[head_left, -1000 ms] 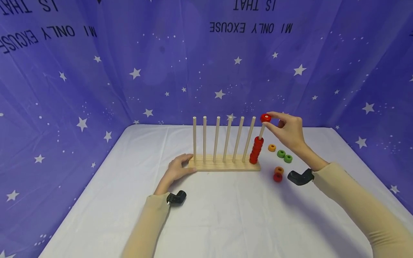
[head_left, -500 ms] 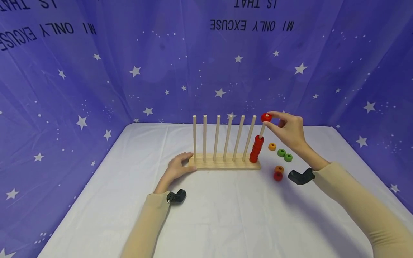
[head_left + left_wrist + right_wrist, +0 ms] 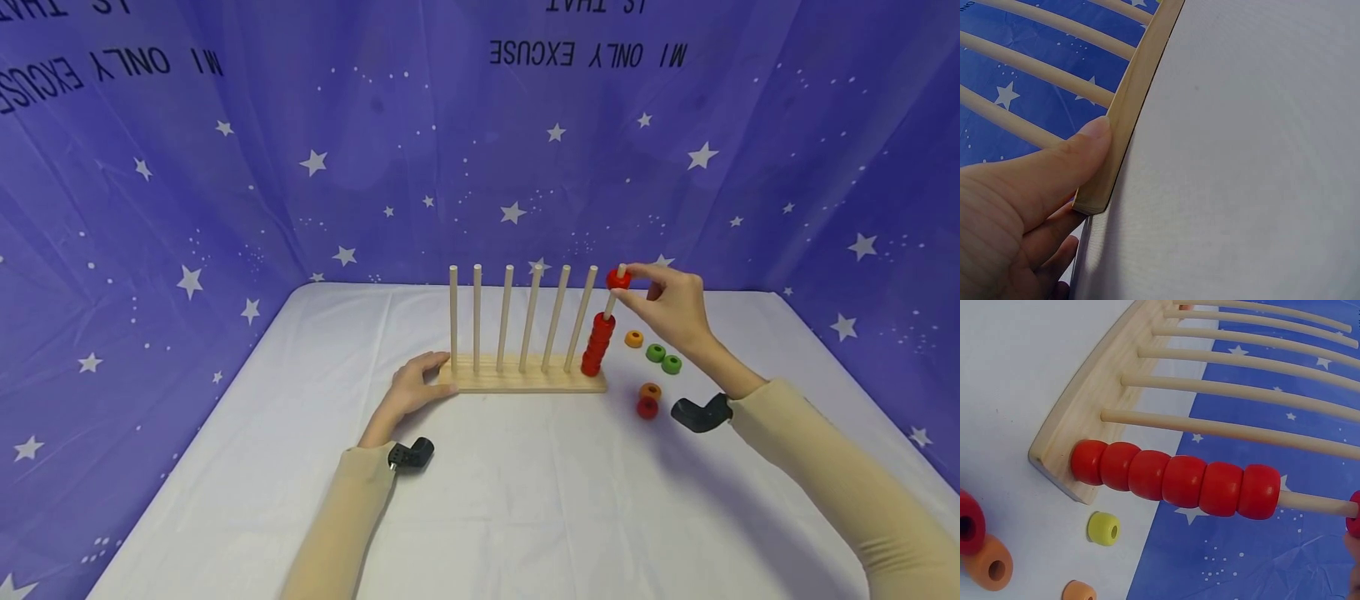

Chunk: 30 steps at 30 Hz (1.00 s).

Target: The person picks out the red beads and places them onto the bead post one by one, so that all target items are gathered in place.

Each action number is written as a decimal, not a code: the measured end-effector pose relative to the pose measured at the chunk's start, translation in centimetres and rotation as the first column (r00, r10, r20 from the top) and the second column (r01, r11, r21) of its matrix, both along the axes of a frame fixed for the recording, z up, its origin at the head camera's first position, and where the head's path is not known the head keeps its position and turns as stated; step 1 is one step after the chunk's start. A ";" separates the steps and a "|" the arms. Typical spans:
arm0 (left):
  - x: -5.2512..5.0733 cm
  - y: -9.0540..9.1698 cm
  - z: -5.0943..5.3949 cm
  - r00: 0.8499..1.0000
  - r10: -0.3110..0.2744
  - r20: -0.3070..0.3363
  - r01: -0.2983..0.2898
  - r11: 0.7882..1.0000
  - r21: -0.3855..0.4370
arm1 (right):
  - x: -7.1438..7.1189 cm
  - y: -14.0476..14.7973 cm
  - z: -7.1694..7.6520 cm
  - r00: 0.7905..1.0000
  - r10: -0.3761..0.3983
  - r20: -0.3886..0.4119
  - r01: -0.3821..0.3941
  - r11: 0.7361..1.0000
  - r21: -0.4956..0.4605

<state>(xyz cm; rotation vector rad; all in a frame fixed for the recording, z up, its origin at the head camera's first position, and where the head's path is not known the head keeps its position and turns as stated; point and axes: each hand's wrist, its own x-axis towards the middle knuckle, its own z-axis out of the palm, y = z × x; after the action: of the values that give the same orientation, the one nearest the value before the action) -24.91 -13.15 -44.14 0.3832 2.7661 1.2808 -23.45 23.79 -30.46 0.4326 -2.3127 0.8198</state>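
A wooden rack point(image 3: 525, 383) with a row of upright pegs stands on the white cloth. My left hand point(image 3: 411, 387) grips the left end of its base; in the left wrist view the thumb point(image 3: 1088, 147) presses the front edge, with fingers behind. A stack of red beads point(image 3: 597, 343) fills the lower part of the rightmost peg. Above them, my right hand point(image 3: 671, 304) pinches another red bead point(image 3: 618, 280) between thumb and forefinger. The peg's tip pokes out through this bead, and bare peg shows between it and the stack. Most of that hand lies outside the right wrist view.
Right of the rack lie a light orange bead point(image 3: 633, 339), two green beads point(image 3: 656, 352), an orange bead point(image 3: 650, 392) and a red bead point(image 3: 647, 407). A yellow bead point(image 3: 1104, 529) shows near the base in the right wrist view. Starry purple cloth point(image 3: 420, 125) hangs behind.
The pinched red bead has moved slightly down the rightmost peg, whose tip now sticks out above it. The left hand has stayed on the rack's end.
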 end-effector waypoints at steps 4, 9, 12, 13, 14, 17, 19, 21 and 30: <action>0.0 0.0 0.0 1.000 0.004 0.005 -0.004 1.000 0.003 | 0.2 0.0 -0.1 1.000 0.005 0.010 -0.005 1.000 -0.006; 0.0 0.0 0.0 1.000 0.003 -0.005 -0.003 1.000 0.001 | 0.3 0.0 -0.2 1.000 0.008 0.025 -0.008 1.000 -0.006; 0.0 0.0 0.0 1.000 0.001 -0.006 -0.001 1.000 0.002 | 0.4 0.0 -0.4 0.999 -0.001 0.047 0.001 1.000 -0.001; 0.0 0.0 0.0 1.000 0.001 -0.005 -0.001 1.000 0.004 | 0.4 0.0 -0.4 0.998 -0.005 0.057 0.005 1.000 -0.001; 0.0 0.0 0.0 1.000 0.000 -0.005 0.000 1.000 0.003 | 0.4 0.0 -0.5 0.998 -0.010 0.065 0.010 1.000 0.002; -0.1 0.0 0.0 1.000 0.000 -0.006 0.000 1.000 0.002 | 0.4 0.0 -0.8 0.996 -0.015 0.083 0.014 1.000 0.007; -0.1 0.0 0.0 1.000 -0.001 -0.009 0.001 1.000 -0.001 | 0.4 0.0 -1.0 0.996 -0.015 0.088 0.014 1.000 0.010; -0.2 0.0 0.0 1.000 -0.001 -0.012 0.001 1.000 -0.005 | 0.3 0.0 -1.2 0.996 -0.011 0.089 0.010 1.000 0.015; -0.1 0.0 0.1 1.000 0.006 0.003 -0.006 1.000 0.002 | 0.3 0.1 -1.9 0.994 0.007 0.113 -0.009 1.000 0.016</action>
<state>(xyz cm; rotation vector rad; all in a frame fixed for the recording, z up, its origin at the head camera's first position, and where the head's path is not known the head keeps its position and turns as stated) -24.99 -13.14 -44.05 0.3732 2.7660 1.2838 -23.13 23.87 -32.39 0.4122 -2.4246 0.8498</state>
